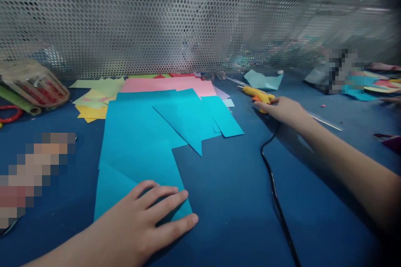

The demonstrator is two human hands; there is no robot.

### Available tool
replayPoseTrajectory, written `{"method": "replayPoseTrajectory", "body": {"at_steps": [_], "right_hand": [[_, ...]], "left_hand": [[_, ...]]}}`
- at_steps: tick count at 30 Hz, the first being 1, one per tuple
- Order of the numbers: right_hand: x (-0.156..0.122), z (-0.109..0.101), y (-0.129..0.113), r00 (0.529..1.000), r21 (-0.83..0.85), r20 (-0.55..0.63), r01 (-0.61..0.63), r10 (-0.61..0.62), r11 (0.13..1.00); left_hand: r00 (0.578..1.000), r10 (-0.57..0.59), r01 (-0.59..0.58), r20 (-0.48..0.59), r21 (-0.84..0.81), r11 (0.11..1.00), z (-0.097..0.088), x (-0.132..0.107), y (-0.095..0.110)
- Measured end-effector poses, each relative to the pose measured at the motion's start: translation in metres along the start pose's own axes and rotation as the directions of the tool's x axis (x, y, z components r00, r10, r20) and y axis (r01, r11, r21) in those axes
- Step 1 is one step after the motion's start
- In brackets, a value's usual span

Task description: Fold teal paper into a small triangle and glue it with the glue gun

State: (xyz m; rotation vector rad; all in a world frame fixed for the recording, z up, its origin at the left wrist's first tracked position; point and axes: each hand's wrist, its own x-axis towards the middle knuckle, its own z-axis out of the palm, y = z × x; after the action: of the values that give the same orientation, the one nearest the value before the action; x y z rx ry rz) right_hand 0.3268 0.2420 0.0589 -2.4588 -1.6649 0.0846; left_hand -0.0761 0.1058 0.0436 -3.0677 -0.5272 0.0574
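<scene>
My left hand [150, 219] lies flat with its fingers spread on the lower end of bright blue paper [134, 129]. A narrow folded or cut triangle of the same blue [184, 127] rests on top of the sheets. At the right, my right hand [286, 110] is closed around the handle of a yellow hot glue gun [256, 92], whose nozzle points up and to the left. Its black cord [273, 179] runs toward the front edge. Part of the handle is hidden by my fingers.
Pink paper [166, 85] and yellow scraps [92, 112] lie behind the blue sheets. A clear jar [37, 83] and red-handled scissors [19, 112] are at left. A clear glue stick [327, 122] lies near my right wrist. A perforated metal panel [175, 21] stands behind.
</scene>
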Motion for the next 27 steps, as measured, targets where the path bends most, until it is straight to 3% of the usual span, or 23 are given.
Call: {"method": "replayPoseTrajectory", "body": {"at_steps": [5,14,22,27], "right_hand": [[0.017,0.017,0.012,0.999,0.027,0.007,-0.036,0.036,0.999],[0.043,0.028,0.019,0.985,0.100,0.004,-0.171,0.172,0.980],[0.047,0.028,0.029,0.982,0.173,0.000,-0.185,0.188,0.967],[0.049,0.028,0.032,0.992,0.133,-0.039,-0.118,0.124,0.984]], "left_hand": [[1.000,0.001,-0.001,-0.002,0.006,1.000,0.001,0.001,0.001],[1.000,-0.009,0.009,0.007,-0.009,1.000,0.002,0.002,0.000],[1.000,0.011,-0.011,0.009,0.054,0.998,0.003,0.001,-0.001],[1.000,0.017,-0.017,-0.006,0.074,0.997,0.005,0.001,-0.001]]}}
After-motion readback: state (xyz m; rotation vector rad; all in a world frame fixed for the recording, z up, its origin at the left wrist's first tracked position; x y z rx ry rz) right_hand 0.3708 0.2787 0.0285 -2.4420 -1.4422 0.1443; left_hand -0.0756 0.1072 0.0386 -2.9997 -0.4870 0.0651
